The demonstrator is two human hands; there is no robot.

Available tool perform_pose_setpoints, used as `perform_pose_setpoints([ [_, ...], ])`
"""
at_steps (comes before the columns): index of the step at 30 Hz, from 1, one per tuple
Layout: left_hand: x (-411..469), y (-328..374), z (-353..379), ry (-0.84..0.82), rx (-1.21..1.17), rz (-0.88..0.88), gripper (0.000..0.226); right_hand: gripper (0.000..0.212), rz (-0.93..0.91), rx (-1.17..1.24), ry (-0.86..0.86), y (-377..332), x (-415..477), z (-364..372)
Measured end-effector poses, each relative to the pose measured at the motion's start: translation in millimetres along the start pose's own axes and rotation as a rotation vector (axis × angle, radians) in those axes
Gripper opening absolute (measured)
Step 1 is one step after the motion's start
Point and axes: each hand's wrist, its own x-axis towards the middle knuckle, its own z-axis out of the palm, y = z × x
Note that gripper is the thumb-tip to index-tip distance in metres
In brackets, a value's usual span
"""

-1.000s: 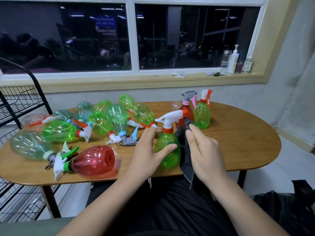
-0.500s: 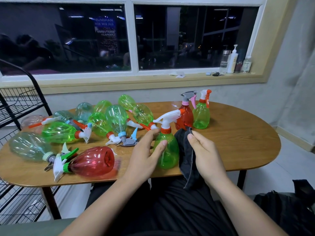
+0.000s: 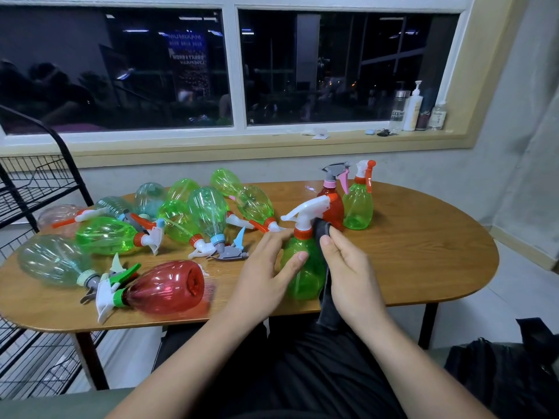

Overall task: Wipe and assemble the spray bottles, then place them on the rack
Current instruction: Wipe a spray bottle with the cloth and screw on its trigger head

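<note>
Movement since a second ago is small, but it tells something. The right hand (image 3: 351, 276), which carries the dark grey cloth (image 3: 328, 309), has come a little lower along the right side of the translucent green plastic spray bottle (image 3: 304, 276). The left hand (image 3: 263, 276) has loosened: before it clasped the belly, now its fingers lie almost straight. From this I judge that the wiping of this bottle is about half done, and the hands are re-setting between two strokes. Its white trigger head with the orange collar (image 3: 305, 207) already sits on the neck. So, after the wipe, only the black wire rack (image 3: 36, 182) at the far left should remain for this bottle.

The bottle stands upright near the front edge of the oval wooden table (image 3: 423, 252), between the two hands. The left thumb lies flat on its front. The other left fingers reach, straight and close together, toward the collar on its left side; whether they touch it there I cannot tell. The right fingers pinch the cloth: its top fold is pressed against the neck, and the rest hangs under the palm, past the table edge.
</note>
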Motion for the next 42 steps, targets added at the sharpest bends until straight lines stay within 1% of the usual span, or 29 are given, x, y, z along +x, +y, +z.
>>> perform_pose_setpoints([
  [2, 1, 2, 2, -0.003, -0.007, 0.014, 0.045, 0.027, -0.049, -0.012, 0.020, -1, 1, 2],
  [3, 1, 3, 2, -0.001, -0.004, 0.024, 0.043, 0.027, -0.068, -0.030, 0.025, 0, 1, 2],
  [6, 2, 3, 2, -0.007, 0.003, 0.015, 0.046, 0.029, -0.128, -0.180, 0.013, 3, 1, 3],
  [9, 1, -3, 4, -0.015, -0.020, -0.014, 0.049, 0.025, -0.223, -0.315, -0.025, 2, 0, -1],
  [10, 1, -4, 4, -0.011, -0.026, -0.023, 0.051, 0.025, -0.239, -0.357, -0.040, 2, 1, -3],
  [13, 0, -3, 4, 0.007, -0.032, -0.035, 0.055, 0.037, -0.255, -0.481, -0.071, 5, 5, -10],
  [15, 0, -2, 5, 0.017, -0.043, -0.036, 0.055, 0.036, -0.257, -0.512, -0.076, 9, 6, -13],
  [17, 0, -1, 6, 0.024, -0.043, -0.041, 0.053, 0.031, -0.242, -0.513, -0.078, 13, 4, -17],
  [20, -1, 0, 6, 0.036, -0.037, -0.048, 0.040, 0.020, -0.192, -0.468, -0.127, 20, -4, -20],
  [21, -1, 1, 6, 0.039, -0.029, -0.046, 0.039, 0.020, -0.165, -0.429, -0.134, 20, -7, -20],
  [24, -2, 2, 7, 0.044, -0.027, -0.038, 0.042, 0.027, -0.058, -0.345, -0.127, 27, -11, -23],
  [28, -5, -2, 10, 0.082, -0.023, -0.034, 0.059, 0.012, 0.000, -0.391, -0.270, 33, -12, -30],
  [29, -6, -3, 9, 0.094, -0.019, -0.038, 0.061, 0.013, 0.000, -0.417, -0.308, 33, -12, -32],
  [33, -7, -2, 9, 0.091, 0.019, -0.056, 0.063, 0.031, 0.002, -0.640, -0.391, 31, -6, -34],
  [35, -8, -2, 9, 0.089, 0.022, -0.062, 0.065, 0.033, 0.039, -0.696, -0.426, 26, -2, -35],
  [37, -8, -3, 9, 0.091, 0.013, -0.059, 0.064, 0.033, 0.083, -0.659, -0.450, 19, 3, -33],
  [38, -9, -3, 9, 0.089, 0.007, -0.055, 0.063, 0.035, 0.093, -0.597, -0.447, 15, 4, -32],
  [41, -10, -2, 9, 0.074, -0.005, -0.048, 0.059, 0.038, 0.054, -0.309, -0.419, 2, 5, -26],
  [42, -10, -2, 8, 0.069, -0.009, -0.046, 0.059, 0.043, 0.040, -0.232, -0.402, -2, 4, -24],
])
